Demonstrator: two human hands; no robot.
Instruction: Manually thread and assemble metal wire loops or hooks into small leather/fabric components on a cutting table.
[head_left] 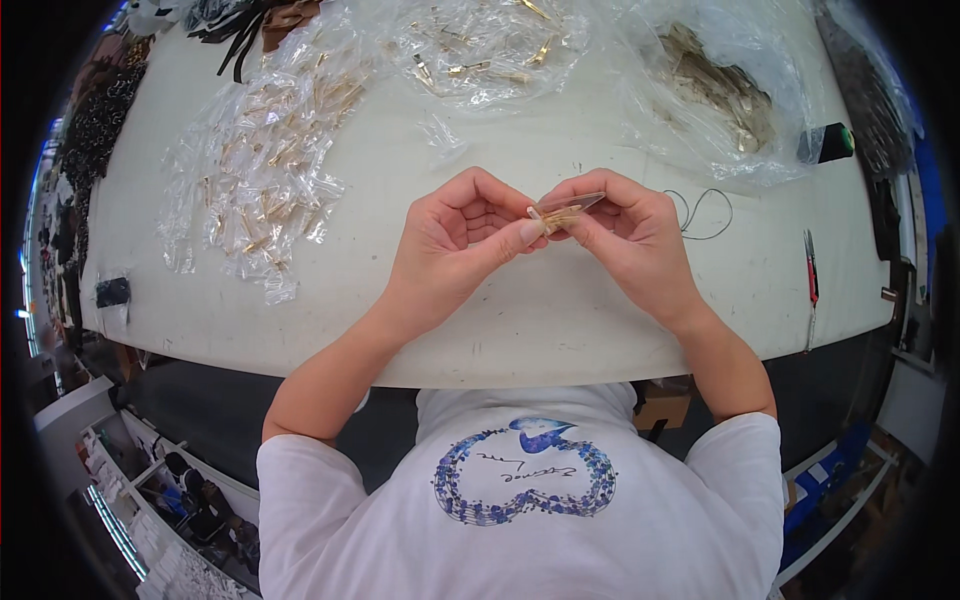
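Note:
In front of me, above the near part of the table, my left hand (465, 235) and my right hand (632, 232) meet fingertip to fingertip. Both pinch a small gold metal clip (562, 217) with a clear plastic sleeve around or against it; the fingers cover part of it. A pointed, transparent end sticks out toward my right fingers. To the left lies a big heap of similar gold pieces in small clear bags (270, 160). Beyond my hands, several loose gold clips (468, 70) rest on clear plastic.
A large clear bag with brownish contents (720, 85) sits at the far right, beside a black thread cone (835, 143). Red-handled tweezers (811, 280) and a thin dark cord (712, 228) lie on the right. A small black piece (113, 292) is near the left edge.

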